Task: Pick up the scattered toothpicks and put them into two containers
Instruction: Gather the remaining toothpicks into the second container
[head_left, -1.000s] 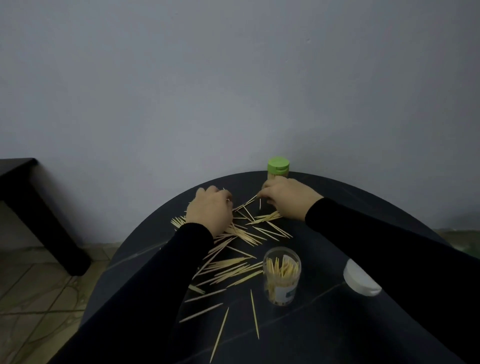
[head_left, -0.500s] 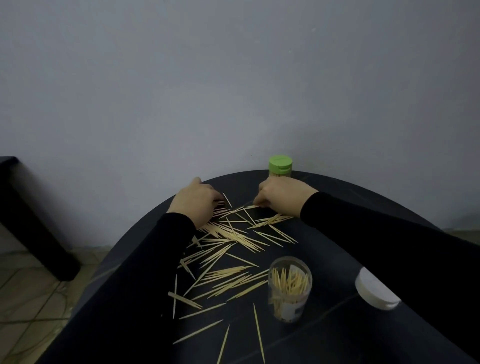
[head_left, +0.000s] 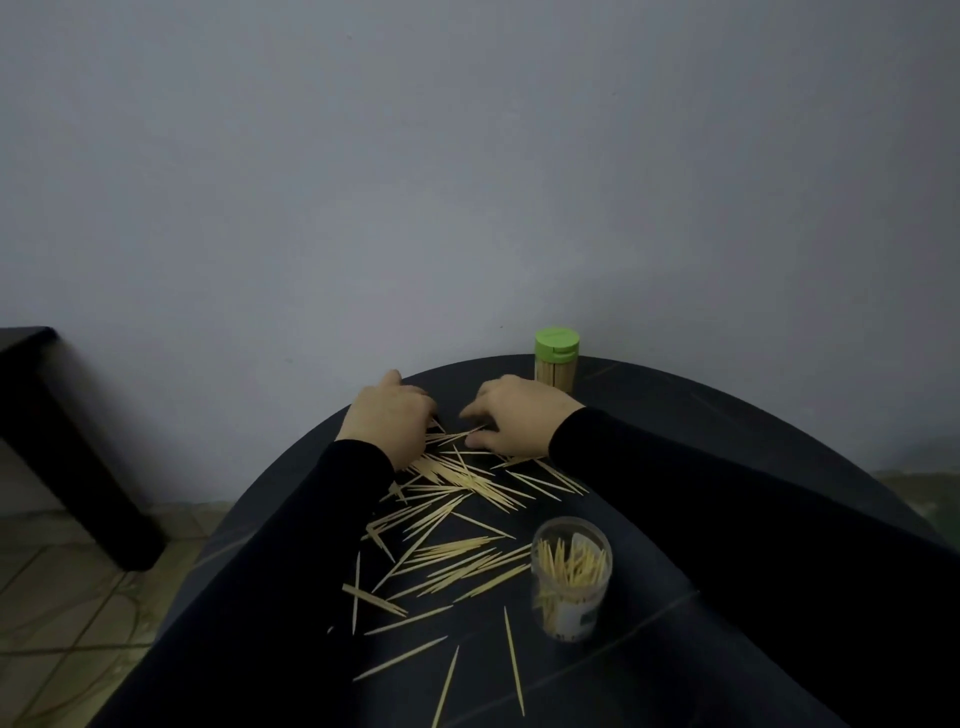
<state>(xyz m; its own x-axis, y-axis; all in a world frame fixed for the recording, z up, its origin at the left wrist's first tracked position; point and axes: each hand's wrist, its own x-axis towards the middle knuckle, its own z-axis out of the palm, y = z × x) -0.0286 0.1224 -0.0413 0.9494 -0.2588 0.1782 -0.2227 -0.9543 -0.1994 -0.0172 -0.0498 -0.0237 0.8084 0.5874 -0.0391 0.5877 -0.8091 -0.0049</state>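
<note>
Black tabletop (head_left: 727, 431) fills the lower frame. Left of centre, the left hand (head_left: 387, 418) lies knuckles-up on the far end of the toothpicks (head_left: 457, 488), fingers curled under; whether it grips any I cannot tell. Just right of it, the right hand (head_left: 519, 415) reaches over the same sticks with thumb and fingers bent towards them, likely raking them together, its hold also unclear. Loose sticks fan towards the lower middle. Lower right stands an open clear jar (head_left: 571, 582), partly filled. Behind the right hand sits a green-lidded jar (head_left: 557, 358), closed.
</note>
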